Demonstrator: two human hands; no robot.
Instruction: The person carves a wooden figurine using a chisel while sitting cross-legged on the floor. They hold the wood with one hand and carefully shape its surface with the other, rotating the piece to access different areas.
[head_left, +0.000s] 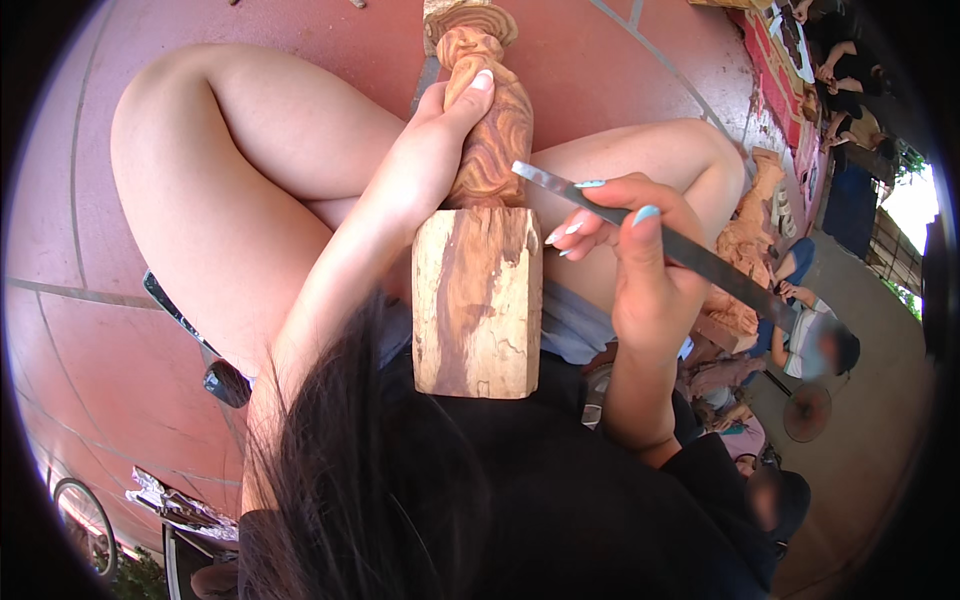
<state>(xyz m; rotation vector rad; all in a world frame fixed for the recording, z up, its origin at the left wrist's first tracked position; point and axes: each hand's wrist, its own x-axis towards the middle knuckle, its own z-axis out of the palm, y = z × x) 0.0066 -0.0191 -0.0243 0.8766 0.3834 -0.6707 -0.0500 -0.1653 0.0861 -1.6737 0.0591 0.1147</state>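
Note:
A carved wooden piece rests in my lap, with a square unfinished block at its near end and a rounded, grained carving at the far end. My left hand wraps around the carved neck, thumb up along the wood. A long flat metal file is gripped in my right hand; its tip lies against the carving just above the block. My bare legs are crossed on the floor beneath the piece.
Red tiled floor lies left and ahead. Other people sit to the right near more carved wood and a small fan. A dark metal object lies under my left leg. My hair hangs at the lower centre.

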